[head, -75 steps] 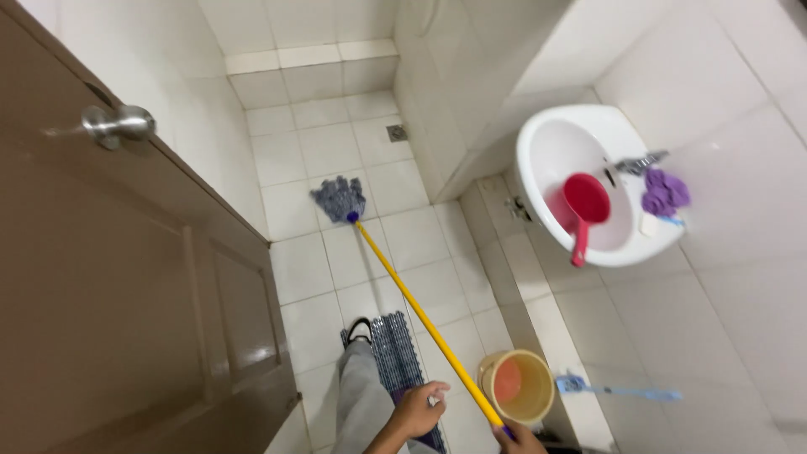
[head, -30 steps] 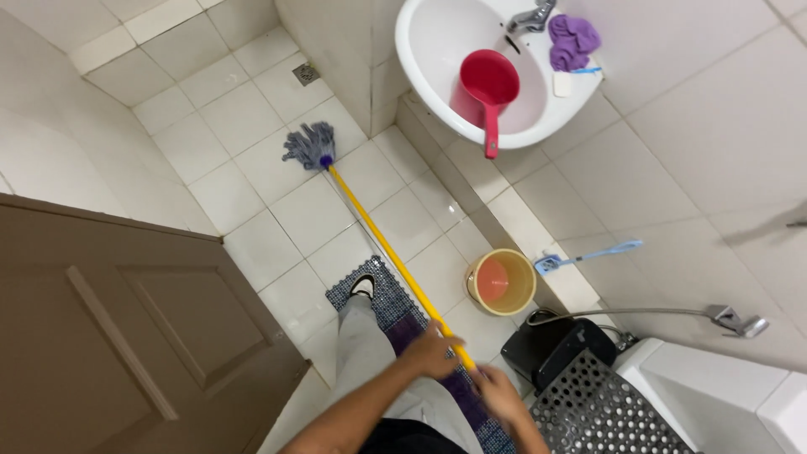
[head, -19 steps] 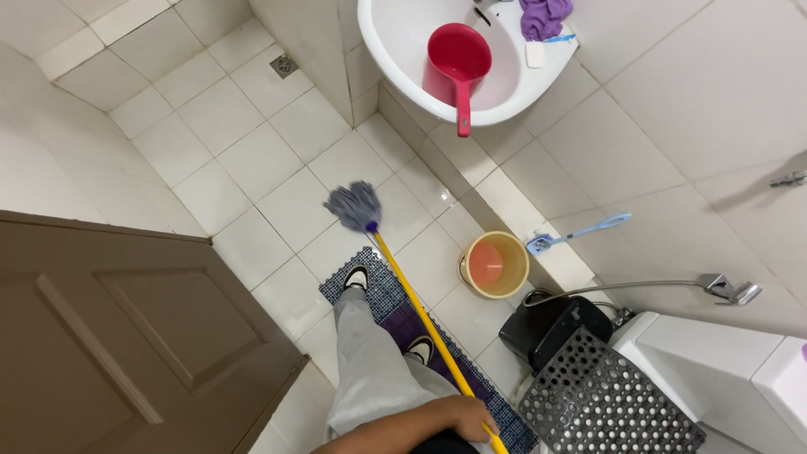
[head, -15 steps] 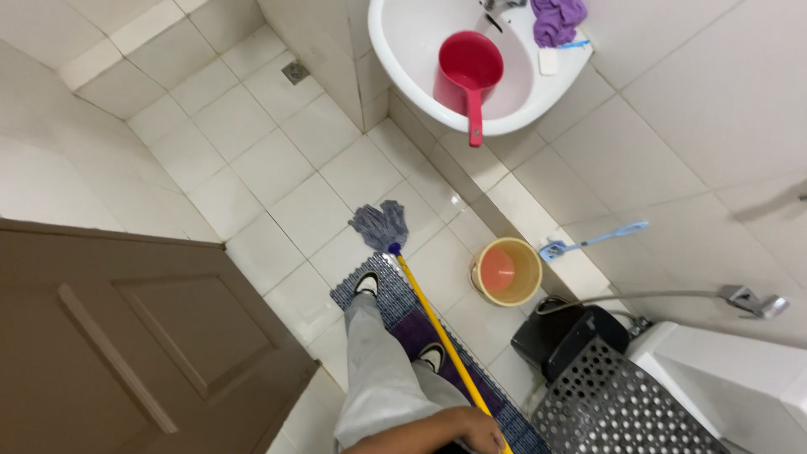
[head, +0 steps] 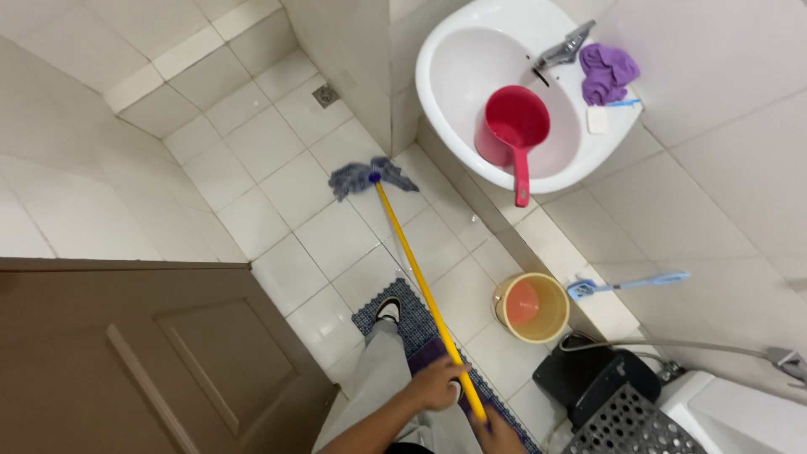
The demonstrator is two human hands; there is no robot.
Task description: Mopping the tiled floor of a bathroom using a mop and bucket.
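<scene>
Two hands, left hand (head: pixel 435 387) and right hand (head: pixel 498 435), grip one yellow-handled mop (head: pixel 418 277).

You've pushed the grey string mop head (head: pixel 370 177) on its yellow pole away from the patterned mat (head: pixel 418 324), out across the white floor tiles (head: pixel 277 160). Both your left hand (head: pixel 437 386) and right hand (head: pixel 496 433) are back in view.

Glossy tiled floor (head: pixel 277 160); stringy cloth mop head (head: pixel 370 176). The yellow mop handle (head: pixel 420 290) looks smooth, perhaps painted metal. Shiny plastic red dipper (head: pixel 513 126).
</scene>
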